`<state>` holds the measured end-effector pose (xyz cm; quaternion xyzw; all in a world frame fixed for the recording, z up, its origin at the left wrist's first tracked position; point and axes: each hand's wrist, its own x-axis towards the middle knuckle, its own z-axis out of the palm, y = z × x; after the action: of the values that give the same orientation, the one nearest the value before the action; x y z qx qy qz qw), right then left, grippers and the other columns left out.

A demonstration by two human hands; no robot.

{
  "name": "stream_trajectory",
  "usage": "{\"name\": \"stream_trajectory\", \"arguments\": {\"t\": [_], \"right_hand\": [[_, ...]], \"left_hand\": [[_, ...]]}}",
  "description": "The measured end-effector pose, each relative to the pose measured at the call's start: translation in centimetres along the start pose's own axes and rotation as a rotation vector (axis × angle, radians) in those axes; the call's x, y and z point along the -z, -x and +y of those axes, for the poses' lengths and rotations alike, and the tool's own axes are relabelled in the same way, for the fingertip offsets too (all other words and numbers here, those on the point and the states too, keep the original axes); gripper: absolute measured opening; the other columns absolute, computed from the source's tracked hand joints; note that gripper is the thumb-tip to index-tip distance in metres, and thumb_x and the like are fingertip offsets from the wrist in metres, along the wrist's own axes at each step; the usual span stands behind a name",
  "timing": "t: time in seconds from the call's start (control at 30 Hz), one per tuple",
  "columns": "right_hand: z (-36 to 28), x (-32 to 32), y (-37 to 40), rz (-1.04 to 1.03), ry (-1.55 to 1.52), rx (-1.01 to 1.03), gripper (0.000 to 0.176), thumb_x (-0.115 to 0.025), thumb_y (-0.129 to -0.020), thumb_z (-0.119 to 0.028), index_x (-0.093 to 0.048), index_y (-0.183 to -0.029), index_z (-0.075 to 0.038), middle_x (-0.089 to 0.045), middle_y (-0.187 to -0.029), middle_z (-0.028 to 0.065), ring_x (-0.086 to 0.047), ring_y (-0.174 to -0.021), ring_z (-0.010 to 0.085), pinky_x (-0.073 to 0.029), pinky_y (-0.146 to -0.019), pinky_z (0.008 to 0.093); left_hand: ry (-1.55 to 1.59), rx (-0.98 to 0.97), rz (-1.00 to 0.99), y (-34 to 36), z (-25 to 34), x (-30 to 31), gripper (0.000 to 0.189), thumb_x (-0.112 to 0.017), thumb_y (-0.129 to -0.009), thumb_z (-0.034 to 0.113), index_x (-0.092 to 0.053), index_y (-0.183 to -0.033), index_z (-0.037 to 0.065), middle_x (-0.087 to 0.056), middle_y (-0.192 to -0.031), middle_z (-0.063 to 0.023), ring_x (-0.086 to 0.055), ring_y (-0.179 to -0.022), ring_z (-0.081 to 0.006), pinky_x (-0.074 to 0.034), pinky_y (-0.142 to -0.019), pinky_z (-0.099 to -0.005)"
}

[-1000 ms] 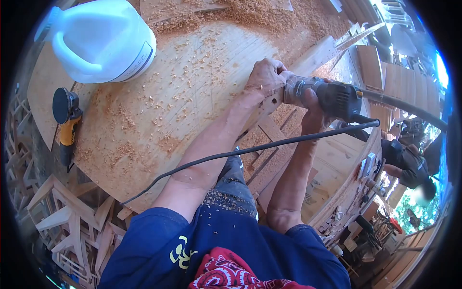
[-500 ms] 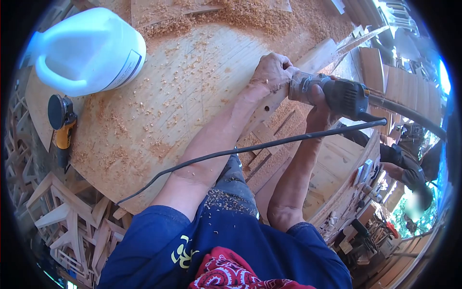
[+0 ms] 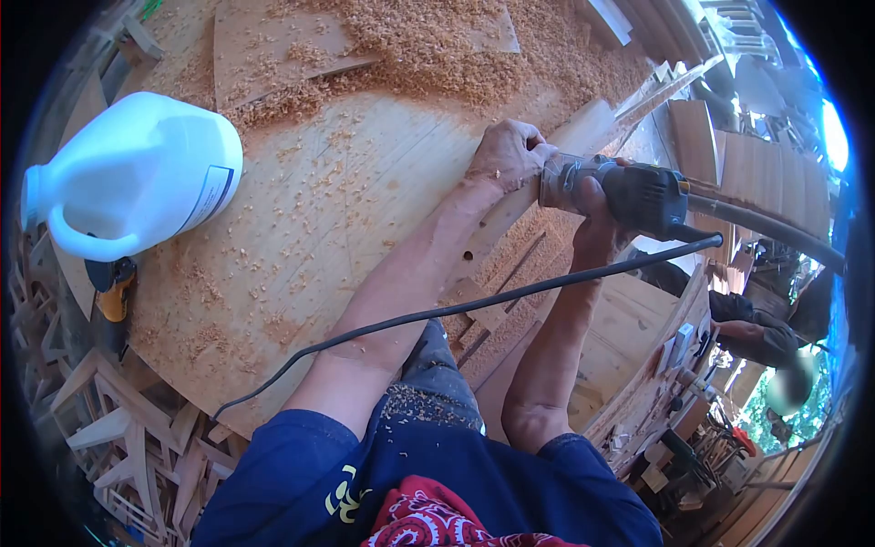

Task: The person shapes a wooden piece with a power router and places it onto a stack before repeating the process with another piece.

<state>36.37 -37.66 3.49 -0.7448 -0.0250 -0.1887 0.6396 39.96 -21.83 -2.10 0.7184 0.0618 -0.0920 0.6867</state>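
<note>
My right hand (image 3: 600,214) is wrapped round a black corded router (image 3: 647,196) that lies sideways at the edge of a wooden board (image 3: 583,132). My left hand (image 3: 510,155) has its fingers closed beside the router's clear base, at the board; what they pinch is too small to make out. The router's black cord (image 3: 474,301) runs across my left forearm to the lower left. Wood shavings (image 3: 437,55) cover the far part of the plywood tabletop (image 3: 301,210).
A large white jug (image 3: 146,173) lies at the left, partly over a yellow and black power tool (image 3: 114,296). Cut wooden pieces (image 3: 132,428) are piled at the lower left. Another person (image 3: 761,333) is at the right, beyond a wooden bench.
The view has shifted, so the jug appears further left and lower and hides more of the yellow tool. Both hands keep nearly the same position around the router and board.
</note>
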Motion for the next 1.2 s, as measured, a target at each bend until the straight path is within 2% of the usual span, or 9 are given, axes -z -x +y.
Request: {"name": "stream_trajectory", "arguments": {"t": [0.1, 0.3, 0.4, 0.6, 0.87, 1.1, 1.2], "right_hand": [[0.3, 0.3, -0.9, -0.009, -0.007, -0.012, 0.059, -0.078, -0.074, -0.003, -0.056, -0.128, -0.003, -0.06, -0.119, 0.0096, -0.061, -0.109, 0.0221, -0.051, -0.098, 0.0374], [0.8, 0.9, -2.8, -0.025, -0.023, -0.01, 0.059, -0.079, -0.074, -0.003, -0.056, -0.128, -0.003, -0.06, -0.119, 0.0099, -0.062, -0.109, 0.0229, -0.051, -0.098, 0.0381], [1.0, 0.8, -3.9, -0.024, -0.009, 0.015, 0.06, -0.08, -0.074, -0.003, -0.056, -0.128, -0.003, -0.061, -0.119, 0.0102, -0.062, -0.109, 0.0235, -0.052, -0.097, 0.0387], [2.6, 1.7, -6.1, -0.008, -0.026, 0.018, 0.06, -0.08, -0.073, -0.002, -0.056, -0.128, -0.002, -0.062, -0.119, 0.0114, -0.063, -0.107, 0.0239, -0.052, -0.096, 0.0395], [3.5, 2.4, -9.1, -0.023, 0.016, 0.042, 0.061, -0.081, -0.072, -0.003, -0.057, -0.127, -0.001, -0.062, -0.118, 0.012, -0.064, -0.106, 0.024, -0.053, -0.096, 0.0393], [3.5, 1.9, -10.4, 0.111, -0.067, -0.102, 0.06, -0.08, -0.072, -0.003, -0.057, -0.127, 0.0, -0.062, -0.116, 0.0123, -0.064, -0.106, 0.0244, -0.054, -0.095, 0.0391], [4.3, 2.4, -11.4, 0.096, -0.067, -0.083, 0.059, -0.08, -0.073, -0.003, -0.057, -0.127, 0.0, -0.063, -0.116, 0.0122, -0.064, -0.106, 0.0245, -0.054, -0.095, 0.039]], "left_hand": [[0.017, -0.018, 0.041, -0.9, 0.1, -0.6, 0.021, -0.078, -0.08, 0.025, -0.078, -0.085, 0.004, -0.075, -0.077, -0.0119, -0.072, -0.07, -0.0185, -0.057, -0.07, -0.0337], [0.035, -0.007, 0.039, -2.7, 0.4, -1.4, 0.021, -0.078, -0.08, 0.025, -0.078, -0.085, 0.004, -0.074, -0.076, -0.0129, -0.072, -0.069, -0.0196, -0.056, -0.069, -0.0334], [0.01, 0.006, -0.012, -3.7, 0.5, -1.6, 0.024, -0.076, -0.085, 0.029, -0.079, -0.09, 0.006, -0.076, -0.082, -0.0089, -0.07, -0.073, -0.0157, -0.055, -0.071, -0.0308], [0.014, -0.032, 0.007, -5.9, 0.7, -2.8, 0.021, -0.078, -0.083, 0.026, -0.078, -0.089, 0.006, -0.075, -0.079, -0.0073, -0.069, -0.071, -0.0132, -0.054, -0.07, -0.0294], [0.035, -0.067, 0.017, -8.8, 1.0, -4.2, 0.018, -0.079, -0.082, 0.024, -0.077, -0.088, 0.007, -0.074, -0.079, -0.0061, -0.069, -0.071, -0.0134, -0.055, -0.07, -0.0297], [0.032, -0.066, 0.005, -11.3, 1.5, -5.2, 0.018, -0.08, -0.081, 0.025, -0.077, -0.087, 0.008, -0.074, -0.079, -0.0061, -0.069, -0.072, -0.0137, -0.055, -0.07, -0.0302], [0.026, -0.076, 0.017, -12.0, 1.7, -5.5, 0.019, -0.08, -0.081, 0.026, -0.078, -0.087, 0.008, -0.074, -0.079, -0.0062, -0.069, -0.072, -0.0138, -0.055, -0.071, -0.0298]]}}
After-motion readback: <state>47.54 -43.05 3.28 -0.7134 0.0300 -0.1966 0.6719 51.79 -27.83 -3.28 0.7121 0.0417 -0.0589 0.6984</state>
